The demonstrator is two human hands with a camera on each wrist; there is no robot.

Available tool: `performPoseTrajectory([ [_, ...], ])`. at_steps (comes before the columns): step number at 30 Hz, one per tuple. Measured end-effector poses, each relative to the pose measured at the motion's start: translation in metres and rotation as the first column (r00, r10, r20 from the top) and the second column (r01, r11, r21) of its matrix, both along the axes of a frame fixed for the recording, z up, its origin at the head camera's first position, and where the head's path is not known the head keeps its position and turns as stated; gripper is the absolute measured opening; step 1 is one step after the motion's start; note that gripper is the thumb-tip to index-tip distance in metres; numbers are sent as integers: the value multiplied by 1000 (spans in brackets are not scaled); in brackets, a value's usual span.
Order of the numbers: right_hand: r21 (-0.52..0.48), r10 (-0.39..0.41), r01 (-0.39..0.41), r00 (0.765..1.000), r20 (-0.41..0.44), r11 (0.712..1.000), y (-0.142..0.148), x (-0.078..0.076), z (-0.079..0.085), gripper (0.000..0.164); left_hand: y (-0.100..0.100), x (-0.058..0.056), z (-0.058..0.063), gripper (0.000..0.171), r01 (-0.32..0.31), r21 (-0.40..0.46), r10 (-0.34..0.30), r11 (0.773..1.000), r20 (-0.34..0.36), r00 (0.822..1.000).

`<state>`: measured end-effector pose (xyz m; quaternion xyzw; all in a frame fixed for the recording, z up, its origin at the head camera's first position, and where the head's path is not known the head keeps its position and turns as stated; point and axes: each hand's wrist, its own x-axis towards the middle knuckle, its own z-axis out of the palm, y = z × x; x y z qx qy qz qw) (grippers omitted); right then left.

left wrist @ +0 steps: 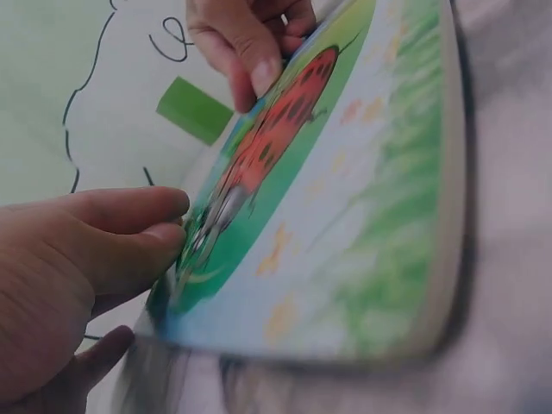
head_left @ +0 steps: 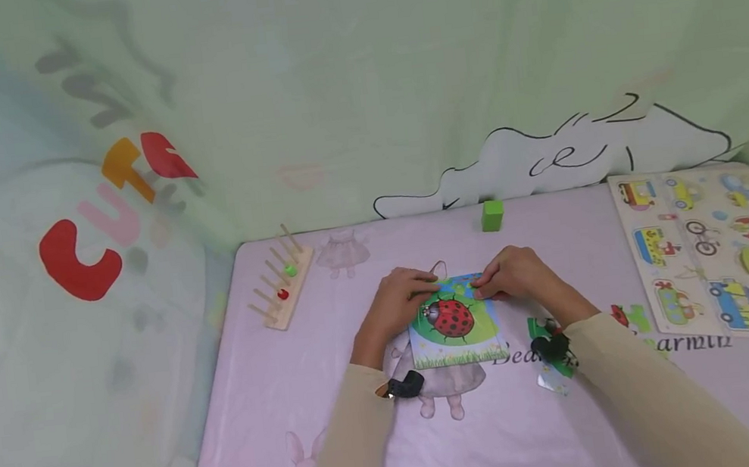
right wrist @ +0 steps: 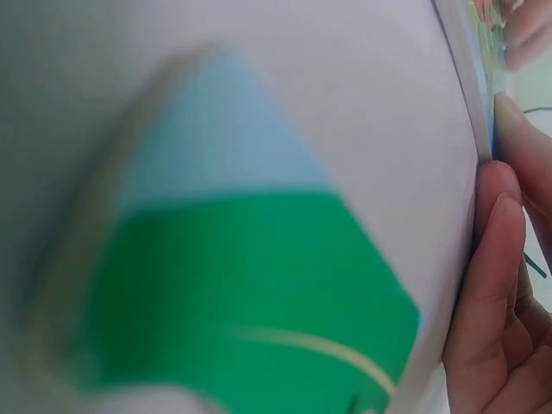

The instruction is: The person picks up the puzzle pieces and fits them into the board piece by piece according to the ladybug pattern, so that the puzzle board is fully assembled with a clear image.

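A square ladybug picture board [head_left: 454,322], with green grass along its near edge, lies between the two hands. My left hand [head_left: 398,301] pinches its far left edge; in the left wrist view the thumb and index finger [left wrist: 142,207] meet at that edge. At the far right corner, my right hand [head_left: 513,274] pinches the board, thumb on the picture side. The right wrist view has the right fingers [right wrist: 500,250] along the board's edge. A loose green and blue puzzle piece [right wrist: 250,285] appears blurred and close there.
Several loose puzzle pieces [head_left: 551,381] lie by the right wrist, partly hidden. A green block [head_left: 492,216] stands behind the board. To the left is a wooden peg rack [head_left: 290,294] with red and green beads. A vehicle picture board [head_left: 689,261] lies at the right.
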<state>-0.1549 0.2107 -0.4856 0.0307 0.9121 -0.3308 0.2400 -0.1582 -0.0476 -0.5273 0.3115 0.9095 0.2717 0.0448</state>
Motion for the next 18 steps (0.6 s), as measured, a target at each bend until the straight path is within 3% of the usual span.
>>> performPoseTrajectory([
  [9, -5, 20, -20, 1000, -17, 1000, 1, 0, -2, 19, -28, 12, 3, 25, -26, -161, 5, 987, -131, 991],
  [13, -6, 16, -16, 1000, -11, 1000, 0, 0, -1, 20, -36, 18, 0, 35, -27, -165, 16, 986, -64, 998],
  [18, -25, 13, -13, 1000, -27, 1000, 3, 3, -3, 21, -41, 22, -3, 71, 10, -191, 0, 982, 53, 999],
])
